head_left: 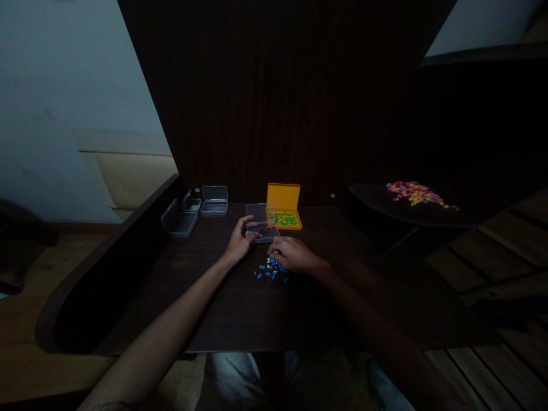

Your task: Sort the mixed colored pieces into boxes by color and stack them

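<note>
My left hand (240, 238) grips the left side of a clear plastic box (266, 240), its thumb reaching over the near tray. The box's see-through lid (256, 212) stands raised at the back. Just right of and nearer than the box, my right hand (291, 254) is closed, fingertips pinched together over a loose pile of small blue pieces (269, 273). A few pale pieces (269, 261) lie among the blue ones. Whatever the right fingers hold is hidden. Behind the hands, an orange box (283, 197) with its lid up contains small green pieces (285, 218).
Several clear boxes with raised lids, among them a larger one (183, 224) and another (214, 207), stand at the back left by the wooden side panel (115, 262). On a curved shelf (372, 197) at the right lies a heap of pink and yellow beads (415, 193).
</note>
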`<state>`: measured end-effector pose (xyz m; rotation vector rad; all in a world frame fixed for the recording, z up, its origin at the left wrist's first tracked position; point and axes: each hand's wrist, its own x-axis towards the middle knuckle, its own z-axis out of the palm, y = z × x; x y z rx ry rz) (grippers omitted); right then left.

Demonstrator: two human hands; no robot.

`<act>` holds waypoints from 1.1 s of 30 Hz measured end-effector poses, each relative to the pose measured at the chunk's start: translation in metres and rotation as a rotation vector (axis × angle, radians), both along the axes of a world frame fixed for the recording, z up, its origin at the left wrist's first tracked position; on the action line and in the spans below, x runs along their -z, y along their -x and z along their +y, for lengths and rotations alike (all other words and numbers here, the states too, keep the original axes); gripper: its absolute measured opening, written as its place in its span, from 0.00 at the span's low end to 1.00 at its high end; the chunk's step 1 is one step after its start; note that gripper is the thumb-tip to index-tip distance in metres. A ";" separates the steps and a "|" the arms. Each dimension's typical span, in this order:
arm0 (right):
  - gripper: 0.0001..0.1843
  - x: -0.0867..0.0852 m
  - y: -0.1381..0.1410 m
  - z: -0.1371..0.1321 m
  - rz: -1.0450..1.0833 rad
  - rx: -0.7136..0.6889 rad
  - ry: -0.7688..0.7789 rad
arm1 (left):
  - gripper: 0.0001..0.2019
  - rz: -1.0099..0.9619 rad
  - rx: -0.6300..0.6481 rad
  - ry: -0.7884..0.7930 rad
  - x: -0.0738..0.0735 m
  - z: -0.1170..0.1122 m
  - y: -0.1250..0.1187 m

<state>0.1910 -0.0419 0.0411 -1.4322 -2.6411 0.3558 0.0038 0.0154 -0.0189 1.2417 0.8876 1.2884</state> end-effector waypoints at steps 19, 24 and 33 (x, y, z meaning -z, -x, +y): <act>0.10 -0.007 0.005 0.000 -0.164 -0.080 -0.061 | 0.24 0.015 -0.042 0.012 -0.007 0.004 0.007; 0.08 -0.010 -0.001 0.004 -0.011 -0.106 -0.037 | 0.24 0.004 -0.028 -0.002 -0.001 0.007 0.007; 0.09 -0.019 -0.004 0.030 0.145 0.086 -0.172 | 0.25 -0.005 0.044 -0.022 -0.003 0.005 0.008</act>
